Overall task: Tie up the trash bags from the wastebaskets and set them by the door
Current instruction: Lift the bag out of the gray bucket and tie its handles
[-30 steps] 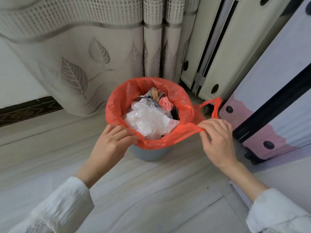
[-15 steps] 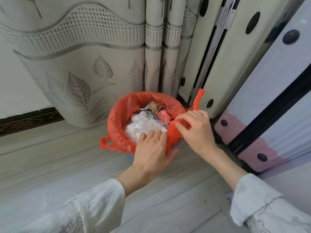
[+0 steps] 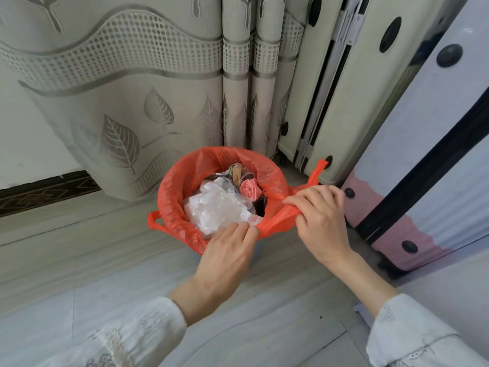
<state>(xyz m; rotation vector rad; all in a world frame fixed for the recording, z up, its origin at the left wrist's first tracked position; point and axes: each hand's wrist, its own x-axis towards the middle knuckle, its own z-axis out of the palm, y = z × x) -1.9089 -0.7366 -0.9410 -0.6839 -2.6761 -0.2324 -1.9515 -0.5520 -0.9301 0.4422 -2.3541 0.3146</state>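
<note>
Grey floor (image 3: 79,260): pale smooth boards; everything stands on it.
Curtain (image 3: 127,88): cream cloth with grey leaves, hanging down to the floor behind the bin.
Folded panels (image 3: 344,107): cream boards with black round dots, leaning in the far right corner next to the curtain.
Pink and white board (image 3: 436,168): leans at the right side, with a dark stripe and black dots.
Orange trash bag (image 3: 174,197): sits in the wastebasket on the floor, just in front of the curtain; its top is folded over the rim and is wide open.
Wastebasket (image 3: 252,256): almost all hidden by the bag; only a small blue-grey bit shows under the left hand.
Trash (image 3: 219,210): white crumpled plastic, some paper and a pink scrap, inside the bag.
Left hand (image 3: 227,250): at the near rim; fingertips pinch the bag's edge.
Right hand (image 3: 320,215): at the right rim; fingers curled tight round a bunched piece of the bag.
Right handle (image 3: 317,172): sticks up behind the right hand.
Left handle (image 3: 154,221): a small loop hanging at the bag's left side, touched by no hand.
Sleeves (image 3: 412,337): white, at the bottom corners.
</note>
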